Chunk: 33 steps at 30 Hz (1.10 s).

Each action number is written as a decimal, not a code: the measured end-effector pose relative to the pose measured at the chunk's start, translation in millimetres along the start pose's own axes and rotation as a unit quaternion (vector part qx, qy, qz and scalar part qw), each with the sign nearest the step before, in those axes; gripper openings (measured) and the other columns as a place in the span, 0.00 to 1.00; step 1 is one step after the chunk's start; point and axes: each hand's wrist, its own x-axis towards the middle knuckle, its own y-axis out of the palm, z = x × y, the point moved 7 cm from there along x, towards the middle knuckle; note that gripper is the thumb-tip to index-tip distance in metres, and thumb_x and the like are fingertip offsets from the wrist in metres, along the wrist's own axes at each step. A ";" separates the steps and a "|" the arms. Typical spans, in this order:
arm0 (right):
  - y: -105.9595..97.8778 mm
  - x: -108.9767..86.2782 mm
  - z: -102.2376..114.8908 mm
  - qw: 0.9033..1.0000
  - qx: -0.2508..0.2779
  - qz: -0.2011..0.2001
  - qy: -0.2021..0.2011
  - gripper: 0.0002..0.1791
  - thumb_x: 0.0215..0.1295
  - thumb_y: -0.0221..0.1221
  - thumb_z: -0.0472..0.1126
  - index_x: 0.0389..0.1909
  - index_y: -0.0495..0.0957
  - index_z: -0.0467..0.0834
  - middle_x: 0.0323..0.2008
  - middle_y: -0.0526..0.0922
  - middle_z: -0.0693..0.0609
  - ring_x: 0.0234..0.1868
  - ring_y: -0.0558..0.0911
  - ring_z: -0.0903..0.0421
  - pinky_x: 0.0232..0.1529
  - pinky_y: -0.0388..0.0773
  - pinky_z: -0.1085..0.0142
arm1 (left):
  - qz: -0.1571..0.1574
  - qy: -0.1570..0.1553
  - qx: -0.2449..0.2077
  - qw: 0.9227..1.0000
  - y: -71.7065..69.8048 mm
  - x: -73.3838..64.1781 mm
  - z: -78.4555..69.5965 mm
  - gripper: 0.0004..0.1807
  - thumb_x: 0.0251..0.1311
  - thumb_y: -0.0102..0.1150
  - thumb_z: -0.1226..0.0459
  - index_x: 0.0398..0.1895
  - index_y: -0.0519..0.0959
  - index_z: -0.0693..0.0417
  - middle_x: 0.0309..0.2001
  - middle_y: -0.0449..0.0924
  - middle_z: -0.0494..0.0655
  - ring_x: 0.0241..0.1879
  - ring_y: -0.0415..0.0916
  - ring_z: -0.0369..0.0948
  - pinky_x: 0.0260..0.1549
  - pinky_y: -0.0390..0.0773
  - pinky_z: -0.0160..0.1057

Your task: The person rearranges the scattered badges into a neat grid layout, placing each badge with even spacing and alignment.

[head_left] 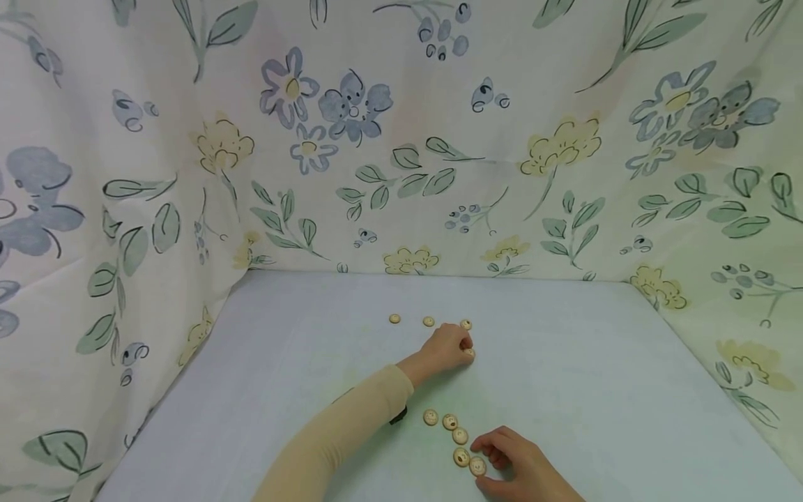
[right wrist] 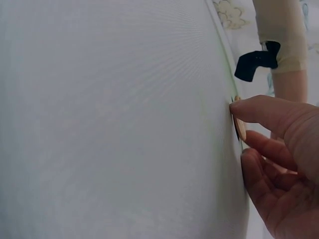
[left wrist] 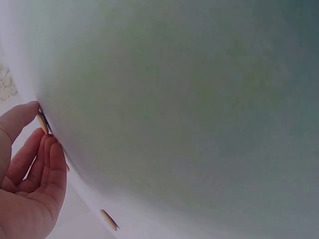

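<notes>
My left hand (head_left: 447,346) reaches out over the table and pinches a small round wooden disc (head_left: 469,353) at its edges. In the left wrist view that disc (left wrist: 43,122) shows edge-on between thumb and fingertips. Closer in, my right hand (head_left: 517,466) has thumb and forefinger at opposite edges of another wooden disc (head_left: 478,466), which carries a drawn face. The right wrist view shows this disc (right wrist: 240,124) from the side, low against the tabletop. A disc with an open-mouthed face (head_left: 461,457) lies right beside it.
Three discs form a row at the back: a left one (head_left: 394,318), a middle one (head_left: 429,321) and a right one (head_left: 466,324). More face discs (head_left: 449,422) lie nearer, left of the right hand. Floral cloth (head_left: 376,223) hangs around the pale table (head_left: 596,390).
</notes>
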 end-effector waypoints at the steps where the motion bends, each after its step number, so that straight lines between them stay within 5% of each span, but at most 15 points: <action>1: -0.1 -0.1 0.3 1.000 -0.002 -0.001 -0.001 0.16 0.58 0.69 0.42 0.46 0.78 0.49 0.37 0.73 0.62 0.35 0.73 0.66 0.34 0.75 0.71 | 0.000 0.001 0.000 1.000 0.1 0.0 -0.1 0.04 0.55 0.65 0.65 0.34 0.84 0.54 0.30 0.79 0.39 0.31 0.72 0.34 0.35 0.72 0.30; 18: 0.4 0.7 -2.0 1.000 -0.002 0.009 0.011 0.16 0.59 0.69 0.43 0.47 0.78 0.49 0.37 0.73 0.62 0.35 0.73 0.67 0.34 0.74 0.71 | -0.001 0.008 0.000 1.000 -3.5 -8.2 3.0 0.10 0.54 0.67 0.63 0.39 0.85 0.56 0.33 0.79 0.42 0.33 0.72 0.35 0.39 0.73 0.31; 33: -0.2 1.3 1.4 1.000 -0.014 0.012 0.005 0.17 0.58 0.69 0.43 0.47 0.78 0.50 0.39 0.74 0.62 0.36 0.73 0.66 0.34 0.75 0.71 | 0.020 0.006 -0.054 0.998 -17.9 -41.5 10.7 0.15 0.54 0.71 0.60 0.43 0.84 0.59 0.38 0.83 0.47 0.35 0.73 0.34 0.40 0.74 0.31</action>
